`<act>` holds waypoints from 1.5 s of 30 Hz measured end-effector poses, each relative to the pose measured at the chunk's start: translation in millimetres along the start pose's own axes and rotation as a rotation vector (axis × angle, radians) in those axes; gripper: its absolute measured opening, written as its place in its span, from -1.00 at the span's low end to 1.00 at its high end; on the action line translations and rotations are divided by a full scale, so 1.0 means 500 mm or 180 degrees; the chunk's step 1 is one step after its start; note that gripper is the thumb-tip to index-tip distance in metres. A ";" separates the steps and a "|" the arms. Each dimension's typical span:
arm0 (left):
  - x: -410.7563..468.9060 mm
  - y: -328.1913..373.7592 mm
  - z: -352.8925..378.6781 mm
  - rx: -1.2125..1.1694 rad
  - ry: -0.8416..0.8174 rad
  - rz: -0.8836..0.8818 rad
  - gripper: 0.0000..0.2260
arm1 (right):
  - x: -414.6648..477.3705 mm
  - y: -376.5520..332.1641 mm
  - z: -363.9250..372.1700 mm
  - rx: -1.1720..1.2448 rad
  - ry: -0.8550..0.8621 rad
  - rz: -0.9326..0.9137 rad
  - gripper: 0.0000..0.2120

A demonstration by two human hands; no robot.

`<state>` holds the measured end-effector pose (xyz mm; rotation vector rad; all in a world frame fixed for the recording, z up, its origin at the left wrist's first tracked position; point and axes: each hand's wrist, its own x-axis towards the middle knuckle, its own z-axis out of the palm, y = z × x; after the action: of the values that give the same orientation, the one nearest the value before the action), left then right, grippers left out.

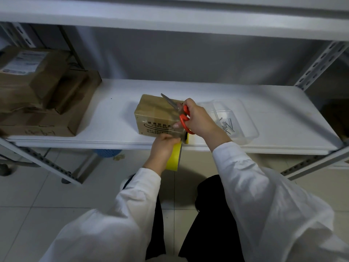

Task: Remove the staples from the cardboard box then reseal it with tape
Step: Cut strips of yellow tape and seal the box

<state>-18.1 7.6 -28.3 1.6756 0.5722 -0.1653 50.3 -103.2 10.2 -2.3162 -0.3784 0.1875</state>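
Observation:
A small cardboard box (pixel 154 112) with printed characters on its near side stands on the white shelf (pixel 264 103). My right hand (pixel 196 118) grips orange-handled scissors (pixel 184 118) over the box's right end, blades pointing up and to the left. My left hand (pixel 162 150) holds a yellow tape roll (pixel 174 157) below the shelf's front edge, just under the box. A strip of clear tape runs from the roll up onto the box's near side.
A clear plastic tray (pixel 245 114) holding several metal staples stands right of the box. Larger cardboard boxes (pixel 43 99) are stacked at the shelf's left end. A perforated steel post (pixel 321 63) rises at the right. Below lie floor tiles and a blue basket (pixel 108 152).

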 end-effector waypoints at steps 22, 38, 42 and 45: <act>-0.011 0.021 0.006 -0.0164 0.0068 0.0247 -0.88 | -0.075 -0.065 -0.056 -0.0101 0.0052 -0.0326 -0.20; -0.011 0.020 -0.004 -0.0009 0.0139 0.0134 -0.70 | -0.123 -0.038 0.001 -0.0487 0.1294 0.0191 -0.48; -0.007 0.017 -0.005 0.0044 0.0105 0.0194 -0.74 | -0.133 -0.013 -0.006 -0.0426 0.1211 0.0544 -0.47; -0.006 0.015 -0.005 0.0081 0.0128 0.0164 -0.77 | -0.140 -0.004 -0.021 -0.0359 0.0911 0.0778 -0.45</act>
<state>-17.9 8.4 -20.1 1.7200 0.5585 -0.1022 -13.6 -131.6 20.5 -2.4523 0.0395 -0.0490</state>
